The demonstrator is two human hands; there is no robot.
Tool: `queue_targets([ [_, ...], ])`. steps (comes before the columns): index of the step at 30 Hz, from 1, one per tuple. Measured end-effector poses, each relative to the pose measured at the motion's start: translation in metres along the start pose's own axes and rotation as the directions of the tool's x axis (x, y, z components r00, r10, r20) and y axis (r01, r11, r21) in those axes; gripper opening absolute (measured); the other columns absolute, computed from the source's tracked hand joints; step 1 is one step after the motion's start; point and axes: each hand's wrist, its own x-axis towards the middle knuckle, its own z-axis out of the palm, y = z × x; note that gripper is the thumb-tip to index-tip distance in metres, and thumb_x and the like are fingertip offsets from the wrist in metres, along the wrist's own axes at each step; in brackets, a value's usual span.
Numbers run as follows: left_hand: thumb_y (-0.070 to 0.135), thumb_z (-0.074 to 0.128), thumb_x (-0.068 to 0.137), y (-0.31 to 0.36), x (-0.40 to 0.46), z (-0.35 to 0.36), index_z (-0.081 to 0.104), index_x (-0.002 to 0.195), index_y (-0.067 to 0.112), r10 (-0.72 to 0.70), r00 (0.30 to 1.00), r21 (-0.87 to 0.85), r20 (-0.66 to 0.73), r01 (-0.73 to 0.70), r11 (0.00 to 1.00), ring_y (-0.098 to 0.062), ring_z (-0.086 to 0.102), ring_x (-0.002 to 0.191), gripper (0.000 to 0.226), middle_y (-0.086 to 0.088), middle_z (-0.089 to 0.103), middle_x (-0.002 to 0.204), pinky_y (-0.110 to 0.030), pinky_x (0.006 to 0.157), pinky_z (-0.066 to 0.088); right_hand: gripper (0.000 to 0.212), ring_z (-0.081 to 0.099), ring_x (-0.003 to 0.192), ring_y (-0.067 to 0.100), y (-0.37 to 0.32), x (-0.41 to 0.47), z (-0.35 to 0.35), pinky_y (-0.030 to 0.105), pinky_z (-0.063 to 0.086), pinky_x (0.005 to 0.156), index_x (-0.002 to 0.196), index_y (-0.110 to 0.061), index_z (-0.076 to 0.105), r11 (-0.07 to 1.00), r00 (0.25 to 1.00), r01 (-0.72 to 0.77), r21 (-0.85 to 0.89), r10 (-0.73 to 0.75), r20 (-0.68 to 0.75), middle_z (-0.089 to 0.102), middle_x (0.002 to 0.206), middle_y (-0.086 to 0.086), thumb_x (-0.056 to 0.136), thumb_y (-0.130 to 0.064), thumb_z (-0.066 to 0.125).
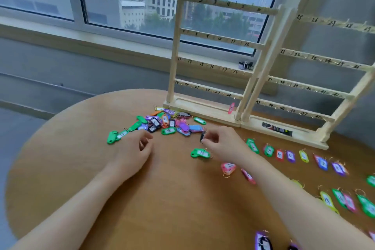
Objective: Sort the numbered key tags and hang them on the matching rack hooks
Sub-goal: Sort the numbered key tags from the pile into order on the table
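Observation:
A heap of coloured key tags (pixel 166 124) lies on the round wooden table (pixel 162 199) in front of two wooden racks (pixel 219 46) with numbered hooks. My right hand (pixel 221 140) pinches a black tag (pixel 203 136) at the heap's right edge. My left hand (pixel 136 148) rests on the table below the heap with loosely curled fingers, holding nothing. A green tag (pixel 199 153) lies between my hands. A row of sorted tags (pixel 290 156) runs along the right, with more tags (pixel 345 201) nearer me. One pink tag (pixel 231 107) hangs low on the left rack.
The second rack (pixel 324 87) stands at the right, numbered from 25 upward. A dark label strip (pixel 277 129) lies in its base tray. A window and sill run behind the table. A purple tag (pixel 262 241) lies near the front edge.

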Motion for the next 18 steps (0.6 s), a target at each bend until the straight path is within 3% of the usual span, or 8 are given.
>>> queue_targets([
  [3, 0.020, 0.067, 0.092, 0.007, 0.024, 0.013, 0.066, 0.101, 0.028, 0.058, 0.997, 0.017, 0.047, -0.059, 0.998, -0.002, 0.052, 0.071, 0.012, 0.008, 0.060, 0.083, -0.014, 0.067, 0.040, 0.015, 0.055, 0.077, 0.013, -0.010, 0.030, 0.014, 0.030, 0.043, 0.069, 0.100, -0.016, 0.074, 0.999, 1.000, -0.013, -0.049, 0.014, 0.007, 0.062, 0.082, -0.006, 0.091, -0.021, 0.063],
  [5, 0.025, 0.069, 0.091, 0.009, 0.041, 0.020, 0.066, 0.095, 0.034, 0.049, 0.998, 0.014, 0.042, -0.050, 0.999, -0.007, 0.057, 0.078, 0.010, 0.008, 0.065, 0.084, -0.030, 0.077, 0.050, 0.024, 0.054, 0.090, 0.016, -0.015, 0.049, 0.022, 0.032, 0.043, 0.074, 0.115, -0.018, 0.072, 0.993, 1.000, -0.023, -0.116, 0.023, 0.001, 0.059, 0.095, -0.003, 0.095, -0.028, 0.062],
  [7, 0.033, 0.072, 0.090, 0.010, 0.052, 0.023, 0.070, 0.101, 0.031, 0.018, 0.999, 0.011, 0.030, -0.019, 1.000, -0.012, 0.060, 0.079, 0.011, 0.009, 0.065, 0.078, -0.035, 0.078, 0.051, 0.033, 0.056, 0.102, 0.019, -0.018, 0.065, 0.030, 0.035, 0.047, 0.081, 0.125, -0.025, 0.069, 0.981, 1.000, -0.026, -0.194, 0.026, -0.005, 0.060, 0.108, 0.000, 0.096, -0.039, 0.061],
  [11, 0.040, 0.074, 0.086, 0.000, 0.061, 0.030, 0.072, 0.107, 0.032, 0.070, 0.997, 0.056, 0.036, -0.072, 0.996, -0.012, 0.056, 0.077, 0.022, 0.011, 0.055, 0.071, -0.036, 0.076, 0.048, 0.036, 0.058, 0.105, 0.021, -0.021, 0.086, 0.044, 0.039, 0.052, 0.085, 0.116, -0.025, 0.071, 0.938, 1.000, 0.003, -0.346, 0.005, 0.021, 0.060, 0.109, 0.000, 0.094, -0.052, 0.060],
  [15, 0.036, 0.076, 0.086, -0.006, 0.063, 0.032, 0.073, 0.091, 0.032, 0.093, 0.995, 0.047, 0.025, -0.094, 0.994, -0.012, 0.054, 0.077, 0.007, 0.012, 0.053, 0.070, -0.036, 0.076, 0.045, 0.024, 0.063, 0.093, 0.024, -0.021, 0.094, 0.046, 0.037, 0.053, 0.077, 0.099, -0.020, 0.073, 0.904, 0.998, 0.059, -0.423, -0.050, 0.032, 0.066, 0.099, -0.001, 0.098, -0.038, 0.057],
  [18, 0.030, 0.075, 0.087, -0.007, 0.063, 0.035, 0.071, 0.086, 0.030, 0.101, 0.995, 0.049, -0.003, -0.101, 0.994, -0.011, 0.054, 0.077, 0.004, 0.011, 0.055, 0.072, -0.035, 0.075, 0.044, 0.026, 0.062, 0.082, 0.024, -0.020, 0.096, 0.042, 0.037, 0.053, 0.071, 0.088, -0.019, 0.073, 0.912, 0.998, 0.055, -0.406, -0.042, 0.043, 0.068, 0.090, 0.000, 0.099, -0.031, 0.052],
])
